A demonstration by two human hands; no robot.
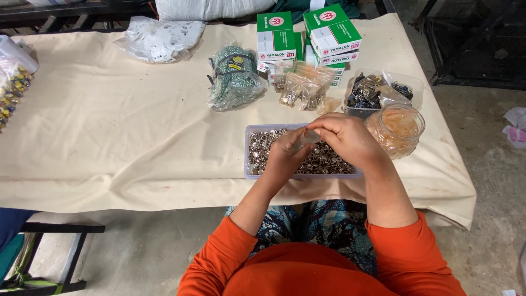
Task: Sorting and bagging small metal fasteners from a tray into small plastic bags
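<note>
Our left hand [282, 156] and right hand [342, 137] pinch what seems a small clear bag [307, 137] over the tray [247, 148] of metal snaps [263, 151]; at two o'clock filled bags [301, 87] lie; most snaps remain loose.

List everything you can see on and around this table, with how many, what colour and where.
Table cloth: one, cream, covering the table.
Tray of metal snaps: one, clear plastic, silver pieces, under the hands.
Small clear bag: one, held between both hands above the tray.
Plastic jar: one, clear with orange tint, right of the tray.
Clear tub of dark hardware: one, behind the jar.
Small bags of metal parts: several, clear, behind the tray.
Green bundle in a bag: one, centre back.
Boxes: several, green and white, stacked at the back.
Bag of white pieces: one, back left.
Colourful beads: a strip, left edge.
Left hand: orange sleeve, pinching the bag.
Right hand: orange sleeve, pinching the bag.
</note>
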